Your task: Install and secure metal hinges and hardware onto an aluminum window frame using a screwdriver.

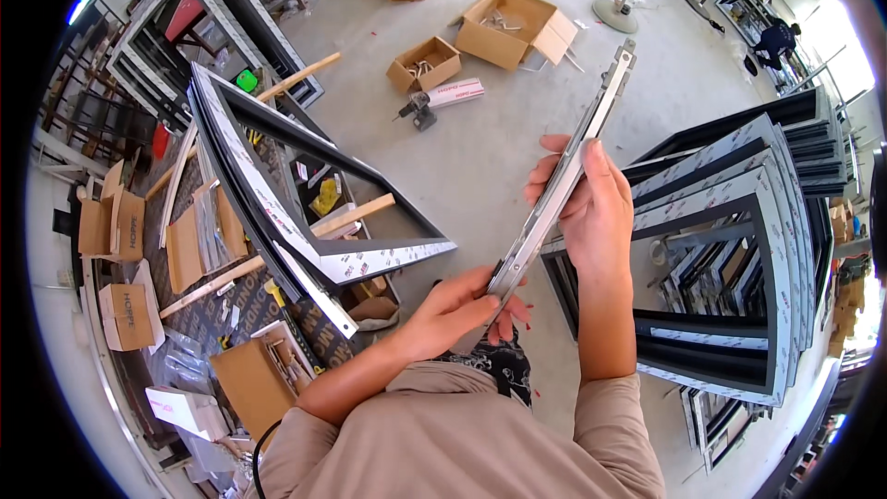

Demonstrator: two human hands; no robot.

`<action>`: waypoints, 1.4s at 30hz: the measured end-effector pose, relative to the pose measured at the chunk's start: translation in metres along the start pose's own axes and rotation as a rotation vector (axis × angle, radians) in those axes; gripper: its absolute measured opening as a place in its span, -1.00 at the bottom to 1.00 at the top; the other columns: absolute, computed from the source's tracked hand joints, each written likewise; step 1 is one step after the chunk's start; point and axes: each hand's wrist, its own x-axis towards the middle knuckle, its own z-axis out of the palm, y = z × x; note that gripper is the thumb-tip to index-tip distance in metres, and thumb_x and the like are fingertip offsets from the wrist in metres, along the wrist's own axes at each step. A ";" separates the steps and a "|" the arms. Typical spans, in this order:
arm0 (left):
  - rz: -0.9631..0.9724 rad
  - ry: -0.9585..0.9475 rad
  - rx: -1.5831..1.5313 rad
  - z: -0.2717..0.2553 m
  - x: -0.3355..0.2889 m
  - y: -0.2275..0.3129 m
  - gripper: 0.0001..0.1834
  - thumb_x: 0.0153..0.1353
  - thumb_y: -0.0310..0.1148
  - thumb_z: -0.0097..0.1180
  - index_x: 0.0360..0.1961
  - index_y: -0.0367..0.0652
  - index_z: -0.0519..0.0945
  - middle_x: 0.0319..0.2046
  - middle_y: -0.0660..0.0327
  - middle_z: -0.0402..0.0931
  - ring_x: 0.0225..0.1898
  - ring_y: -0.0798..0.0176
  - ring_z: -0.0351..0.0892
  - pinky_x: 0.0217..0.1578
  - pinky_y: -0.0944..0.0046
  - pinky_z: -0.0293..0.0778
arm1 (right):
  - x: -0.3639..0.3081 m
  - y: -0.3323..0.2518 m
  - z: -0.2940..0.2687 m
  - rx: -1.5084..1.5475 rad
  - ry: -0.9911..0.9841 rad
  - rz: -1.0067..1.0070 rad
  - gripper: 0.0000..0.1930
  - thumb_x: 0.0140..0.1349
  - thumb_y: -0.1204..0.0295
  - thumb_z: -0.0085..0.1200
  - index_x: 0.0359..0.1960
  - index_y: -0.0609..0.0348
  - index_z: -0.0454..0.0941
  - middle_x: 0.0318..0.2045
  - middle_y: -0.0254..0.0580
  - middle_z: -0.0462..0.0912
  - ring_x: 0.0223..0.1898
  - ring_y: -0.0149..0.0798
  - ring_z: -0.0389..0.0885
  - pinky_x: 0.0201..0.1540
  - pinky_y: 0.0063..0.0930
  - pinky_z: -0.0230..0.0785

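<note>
A long silver metal window hinge arm (573, 155) slants up and to the right in front of me, held in the air above the floor. My left hand (467, 312) grips its lower end, thumb on top and fingers beneath. Higher up, near the middle of the bar, my right hand (593, 208) pinches it between thumb and fingers. The bar's far end, with small brackets, sticks out beyond my right hand. Nearest on the left, a dark window frame with white protective film (351, 263) rests tilted over the workbench.
Several film-covered frames (771, 222) lean in a stack on the right. Ahead on the floor lie open cardboard boxes (504, 37), a cordless drill (420, 114) and a fan stand (614, 14). Boxes and wooden bars (356, 214) crowd the bench (242, 314) at left. A person (776, 40) crouches far right.
</note>
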 end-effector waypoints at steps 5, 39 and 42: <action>-0.045 0.082 0.059 0.003 0.002 -0.005 -0.60 0.49 -0.20 -0.18 0.06 -0.36 0.41 -0.17 0.03 0.60 -0.33 0.33 0.61 -0.37 0.39 0.53 | -0.002 0.002 -0.004 0.022 -0.005 0.001 -0.50 0.47 0.10 -0.22 -0.02 0.39 0.50 -0.37 -0.05 0.64 -0.37 -0.18 0.68 -0.27 -0.40 0.56; -0.253 0.073 -0.357 -0.021 0.018 -0.007 -0.35 0.47 -0.03 -0.21 0.28 -0.44 0.21 0.02 -0.08 0.49 0.00 0.05 0.57 0.09 0.09 0.49 | 0.030 0.037 -0.027 0.866 0.082 0.259 -0.55 0.49 0.16 -0.24 0.02 0.39 0.43 -0.52 -0.41 0.36 -0.51 -0.48 0.26 -0.43 -0.59 0.21; -0.293 0.086 -0.345 -0.019 0.015 -0.002 -0.45 0.47 -0.16 -0.16 0.26 -0.44 0.23 0.01 -0.08 0.49 0.02 0.04 0.57 0.10 0.10 0.50 | 0.032 0.040 -0.030 0.952 -0.022 0.246 -0.55 0.49 0.17 -0.24 0.00 0.40 0.46 -0.52 -0.43 0.34 -0.52 -0.51 0.26 -0.45 -0.61 0.19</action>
